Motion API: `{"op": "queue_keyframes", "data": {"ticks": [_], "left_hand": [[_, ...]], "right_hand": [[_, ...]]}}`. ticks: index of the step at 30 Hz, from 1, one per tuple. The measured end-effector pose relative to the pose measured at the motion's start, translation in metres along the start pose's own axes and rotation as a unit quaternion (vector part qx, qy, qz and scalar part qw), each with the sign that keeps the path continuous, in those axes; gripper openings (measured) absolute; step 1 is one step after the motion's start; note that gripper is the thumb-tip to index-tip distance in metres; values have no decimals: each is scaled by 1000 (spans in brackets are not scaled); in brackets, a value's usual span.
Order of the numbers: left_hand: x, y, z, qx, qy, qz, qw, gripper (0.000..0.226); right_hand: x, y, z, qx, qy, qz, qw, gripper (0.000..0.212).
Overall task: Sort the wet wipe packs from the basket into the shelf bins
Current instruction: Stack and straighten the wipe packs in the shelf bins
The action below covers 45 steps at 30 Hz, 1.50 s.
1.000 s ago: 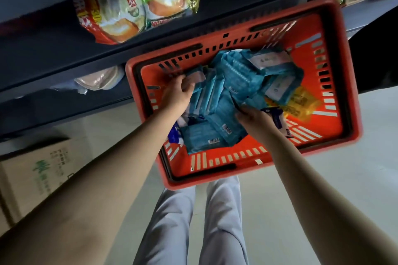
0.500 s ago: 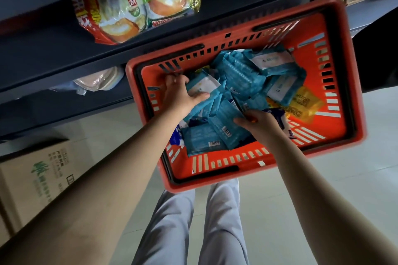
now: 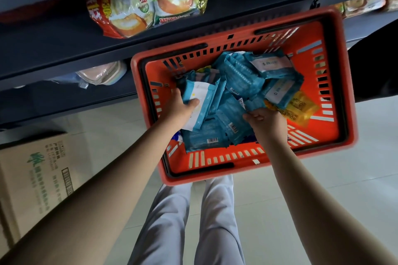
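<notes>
While the shelf is showing no bin in this view, the red basket is carrying a full heap of wet wipe packs; by that load, sorting is probably only beginning. The left hand is gripping a light-blue pack at the heap's left edge, thumb clamped on top. The right hand is curling into the heap; whether its grip holds a pack, cannot tell.
</notes>
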<state>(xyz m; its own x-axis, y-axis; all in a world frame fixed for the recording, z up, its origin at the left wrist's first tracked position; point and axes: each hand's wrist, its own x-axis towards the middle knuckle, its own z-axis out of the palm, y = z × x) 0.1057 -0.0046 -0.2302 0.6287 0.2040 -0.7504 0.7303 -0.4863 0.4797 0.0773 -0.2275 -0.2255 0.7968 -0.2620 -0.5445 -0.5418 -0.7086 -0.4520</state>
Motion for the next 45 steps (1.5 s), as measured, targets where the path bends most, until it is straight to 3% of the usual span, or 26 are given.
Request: {"op": "queue_keyframes", "data": {"ticks": [5, 9, 11, 14, 17, 22, 26, 30, 35, 37, 40, 42, 45], "left_hand": [[-12, 0, 0, -38, 29, 7, 999, 36], [-28, 4, -5, -68, 40, 3, 997, 36], [-39, 8, -8, -101, 40, -1, 994, 33], [-63, 18, -17, -183, 18, 3, 983, 17], [-100, 39, -31, -298, -26, 9, 954, 18], [-192, 98, -82, -298, 8, 131, 946, 36], [-278, 151, -123, -300, 27, 196, 933, 42], [-352, 187, -147, -318, 44, 241, 916, 34], [-403, 196, -174, -326, 56, 279, 902, 19], [-409, 192, -194, -341, 61, 289, 892, 18], [-408, 184, -232, -373, 91, 288, 877, 16], [-406, 176, -263, -397, 102, 281, 868, 15], [-401, 160, -316, -411, 101, 282, 861, 16]], "right_hand": [[-6, 4, -11, 35, 78, -35, 996, 14], [-20, -3, -29, 184, 82, 2, 980, 8], [-28, -11, -39, 310, 48, 45, 948, 22], [-43, -28, -56, 488, -21, 73, 869, 21], [-60, -54, -74, 555, -72, 49, 827, 15], [-103, -112, -141, 566, -83, -89, 816, 17], [-161, -163, -215, 476, -125, -186, 851, 45], [-219, -207, -268, 376, -112, -270, 879, 50], [-266, -248, -294, 436, -174, -248, 847, 36], [-276, -265, -295, 508, -219, -189, 811, 27], [-282, -297, -289, 572, -257, -144, 766, 35], [-284, -324, -282, 583, -244, -124, 765, 35], [-289, -368, -260, 555, -219, -135, 791, 34]]}}
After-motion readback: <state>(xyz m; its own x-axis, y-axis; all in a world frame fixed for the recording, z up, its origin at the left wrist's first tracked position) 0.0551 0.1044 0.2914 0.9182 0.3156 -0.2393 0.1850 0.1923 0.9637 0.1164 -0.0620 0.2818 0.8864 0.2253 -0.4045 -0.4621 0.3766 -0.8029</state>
